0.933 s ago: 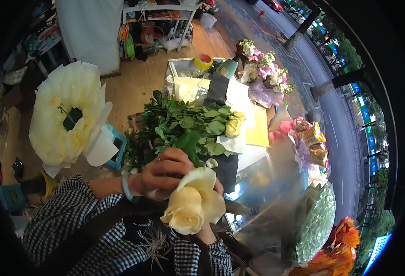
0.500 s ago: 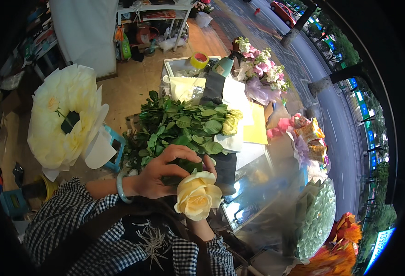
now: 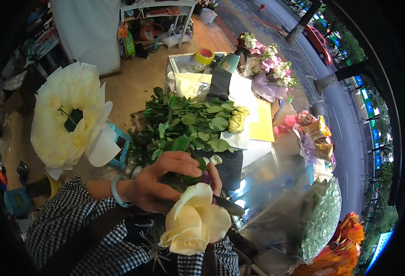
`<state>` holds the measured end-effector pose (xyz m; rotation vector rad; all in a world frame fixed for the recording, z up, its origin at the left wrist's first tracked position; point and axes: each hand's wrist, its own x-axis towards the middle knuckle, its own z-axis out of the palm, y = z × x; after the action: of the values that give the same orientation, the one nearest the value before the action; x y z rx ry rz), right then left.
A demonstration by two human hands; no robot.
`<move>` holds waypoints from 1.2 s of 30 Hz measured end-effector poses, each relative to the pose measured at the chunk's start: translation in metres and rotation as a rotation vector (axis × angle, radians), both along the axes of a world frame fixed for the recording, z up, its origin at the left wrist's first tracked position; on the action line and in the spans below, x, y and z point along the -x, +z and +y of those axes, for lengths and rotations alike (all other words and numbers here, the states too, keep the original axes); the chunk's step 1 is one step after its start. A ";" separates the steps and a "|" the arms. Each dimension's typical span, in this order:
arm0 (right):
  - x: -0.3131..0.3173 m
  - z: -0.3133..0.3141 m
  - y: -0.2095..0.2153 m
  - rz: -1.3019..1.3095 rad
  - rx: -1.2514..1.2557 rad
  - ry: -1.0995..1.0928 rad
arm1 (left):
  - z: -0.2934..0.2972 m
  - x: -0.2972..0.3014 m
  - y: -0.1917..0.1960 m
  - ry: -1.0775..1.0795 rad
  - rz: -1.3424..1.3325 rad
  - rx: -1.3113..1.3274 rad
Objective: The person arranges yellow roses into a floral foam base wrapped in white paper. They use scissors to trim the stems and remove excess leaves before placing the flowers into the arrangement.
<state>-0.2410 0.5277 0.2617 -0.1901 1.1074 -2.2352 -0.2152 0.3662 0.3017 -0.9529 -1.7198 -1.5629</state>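
A cream rose (image 3: 195, 221) is held close in front of me, its bloom tilted down toward my lap. My left hand (image 3: 154, 181), a pale bangle on its wrist, is curled round the stem just above the bloom, with green leaves between the fingers. My right hand (image 3: 215, 179) is mostly hidden behind the bloom; a finger shows, bent near the left fingertips. A dark, blade-like piece (image 3: 230, 206) sticks out to the right from behind the petals; its kind is unclear. A loose pale petal (image 3: 215, 159) lies by the fingertips.
Beyond my hands, leafy roses (image 3: 188, 119) lie on the worktable among papers (image 3: 261, 120), yellow tape (image 3: 205, 55) and a spray bottle (image 3: 230, 61). A ruffled cream wrapper (image 3: 51, 124) stands left beside a blue stool (image 3: 119, 146). Wrapped bouquets (image 3: 322, 221) line the right side.
The rose has come nearer and tipped downward, with its outer petals spread wider. The dark piece now shows at its right. Both hands have shifted slightly; a red car has moved along the street.
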 end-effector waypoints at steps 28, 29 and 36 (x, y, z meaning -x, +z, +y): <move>0.063 -0.037 -0.134 0.630 -0.844 -0.214 | -0.029 0.034 -0.072 0.471 -0.541 -0.337; 0.065 -0.035 -0.135 0.611 -0.849 -0.206 | -0.033 0.035 -0.079 0.455 -0.602 -0.374; 0.062 -0.031 -0.127 0.621 -0.901 -0.177 | -0.033 0.033 -0.122 0.270 -0.964 0.007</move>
<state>-0.3030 0.4966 0.1349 -0.4173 2.4158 -1.6134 -0.2479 0.3337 0.1798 0.1229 -2.3285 -1.9637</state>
